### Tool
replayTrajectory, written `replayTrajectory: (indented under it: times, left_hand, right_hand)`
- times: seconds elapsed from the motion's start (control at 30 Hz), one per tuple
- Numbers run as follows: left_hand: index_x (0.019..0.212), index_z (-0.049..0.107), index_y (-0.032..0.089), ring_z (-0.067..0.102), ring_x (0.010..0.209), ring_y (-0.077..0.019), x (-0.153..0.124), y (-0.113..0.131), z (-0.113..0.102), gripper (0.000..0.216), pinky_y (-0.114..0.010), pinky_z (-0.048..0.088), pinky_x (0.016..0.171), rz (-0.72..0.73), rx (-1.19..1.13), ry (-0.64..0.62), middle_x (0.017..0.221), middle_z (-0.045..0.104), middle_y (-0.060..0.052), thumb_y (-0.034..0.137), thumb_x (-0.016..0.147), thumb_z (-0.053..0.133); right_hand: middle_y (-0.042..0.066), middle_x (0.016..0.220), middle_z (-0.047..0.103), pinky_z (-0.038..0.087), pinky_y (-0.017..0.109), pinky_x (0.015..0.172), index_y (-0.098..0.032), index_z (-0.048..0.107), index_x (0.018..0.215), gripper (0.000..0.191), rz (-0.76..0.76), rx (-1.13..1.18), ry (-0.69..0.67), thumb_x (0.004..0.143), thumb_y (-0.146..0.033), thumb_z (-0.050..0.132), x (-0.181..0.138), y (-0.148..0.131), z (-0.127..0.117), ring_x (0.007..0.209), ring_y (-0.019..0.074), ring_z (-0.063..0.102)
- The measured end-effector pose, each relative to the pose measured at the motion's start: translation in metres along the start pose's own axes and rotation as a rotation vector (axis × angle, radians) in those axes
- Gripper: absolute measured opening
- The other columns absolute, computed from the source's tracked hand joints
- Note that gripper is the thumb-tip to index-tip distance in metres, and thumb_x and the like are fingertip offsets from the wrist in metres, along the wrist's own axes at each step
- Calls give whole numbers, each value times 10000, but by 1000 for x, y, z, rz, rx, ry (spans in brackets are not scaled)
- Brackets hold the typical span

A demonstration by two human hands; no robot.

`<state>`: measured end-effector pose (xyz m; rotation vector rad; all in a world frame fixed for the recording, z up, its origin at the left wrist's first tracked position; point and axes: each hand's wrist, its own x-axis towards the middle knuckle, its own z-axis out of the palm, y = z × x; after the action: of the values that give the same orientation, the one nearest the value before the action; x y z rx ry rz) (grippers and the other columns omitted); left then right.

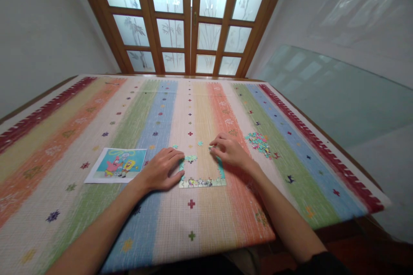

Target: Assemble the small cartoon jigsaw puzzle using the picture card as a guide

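Note:
A partly joined jigsaw border (202, 183) lies flat on the striped cloth, with a bottom row, two sides and a short stretch of top edge. My left hand (164, 168) rests at its left side, thumb and fingers apart, covering some of the pieces there. At the upper right corner my right hand (230, 151) pinches a small teal puzzle piece (210, 148) between thumb and fingers. A loose puzzle piece (200, 143) lies just above the border. Another single piece (175, 146) sits beyond my left fingertips.
Right of my right hand is a pile of loose puzzle pieces (259, 144). A printed cartoon picture (118, 164) lies left of my left hand. The striped tablecloth (190, 227) covers the table. Wooden doors with frosted panes (171, 8) stand beyond the far edge.

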<state>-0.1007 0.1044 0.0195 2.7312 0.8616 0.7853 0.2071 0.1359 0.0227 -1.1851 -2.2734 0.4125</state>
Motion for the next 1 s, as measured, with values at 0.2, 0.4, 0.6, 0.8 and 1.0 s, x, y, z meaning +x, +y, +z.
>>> replayTrajectory:
  times: [0.2, 0.4, 0.6, 0.8, 1.0]
  left_hand:
    - [1026, 645, 193, 632, 1002, -277, -1, -5, -6, 144, -460, 507, 880, 5, 16, -18, 1090, 710, -101, 254, 920, 568]
    - [1024, 657, 189, 631, 979, -269, -1, -5, -4, 131, -450, 504, 857, 25, 23, -20, 1041, 715, -95, 246, 942, 573]
    - [1025, 659, 194, 634, 965, -262, -2, -5, -4, 130, -447, 502, 852, 23, 28, -36, 1037, 716, -92, 255, 950, 572]
    - [1007, 664, 187, 633, 951, -256, 0, -5, -4, 144, -435, 499, 845, 18, 53, -10, 1024, 722, -94, 260, 984, 542]
    - [1001, 667, 188, 628, 929, -249, -1, -11, -5, 151, -421, 488, 816, 11, 145, 46, 1000, 728, -82, 227, 996, 521]
  right_hand:
    - [63, 821, 623, 449, 343, 751, -186, 726, 837, 93, 82, -78, -27, 832, -162, 636, -3, 11, -2, 804, 211, 589]
    - [47, 801, 608, 443, 338, 734, -182, 708, 879, 69, 47, -55, -12, 876, -248, 686, -4, 10, 4, 765, 200, 577]
    - [56, 848, 614, 453, 328, 731, -183, 694, 888, 73, 57, -5, -35, 886, -254, 704, -4, 6, 9, 769, 191, 579]
    - [52, 865, 630, 449, 317, 709, -177, 674, 913, 60, 84, 83, -32, 860, -194, 695, -1, 1, 12, 759, 179, 562]
    - [34, 806, 684, 447, 293, 661, -177, 709, 905, 60, 132, 234, -56, 860, -170, 670, 1, -17, 19, 704, 156, 572]
